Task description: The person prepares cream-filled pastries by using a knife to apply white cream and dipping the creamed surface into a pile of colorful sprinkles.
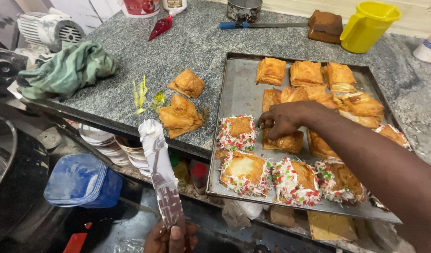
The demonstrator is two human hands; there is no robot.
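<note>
On the grey speckled counter (196,42), near its front edge: a metal baking tray (241,93) filled with square puff pastries. Right hand (282,119) reaching across the tray's middle, fingers curled narrow around a plain golden pastry (285,142), touching its top. Just left of that hand, a pastry (237,133) edged with white cream and red and green sprinkles; along the tray's front edge, more coated ones (246,173). Toward the tray's back edge, plain pastries (270,70) crowded together. Left hand (171,236) low, below the counter's front edge, closed tight on the handle of a long palette knife (160,171), blade upright and smeared with white cream. Left of the tray, loose pastry pieces (180,115) beside yellow smears (140,93). At the counter's left edge, a crumpled green cloth (67,70). Along the back edge: a red piping bag (160,27), a blue-handled knife (262,25), a brown cake block (325,26), a yellow plastic jug (367,26). Under the counter, a blue square tub (82,180) and stacked plates (107,143).
</note>
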